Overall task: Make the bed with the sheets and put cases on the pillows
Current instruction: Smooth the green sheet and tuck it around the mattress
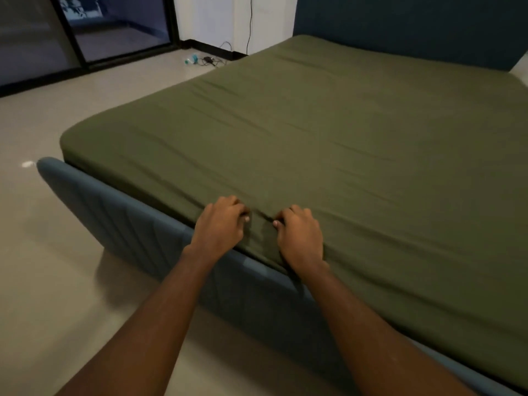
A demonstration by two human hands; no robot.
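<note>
Olive sheet covers bed; left hand and right hand pinch it with curled fingers at blue frame edge.

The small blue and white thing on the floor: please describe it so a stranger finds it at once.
Look past the far left corner of the green sheet, to the floor where the white wall meets the glass door. A small object lies there, perhaps a bottle. It is light blue and white; the adapter and cables beside it are black.
</note>
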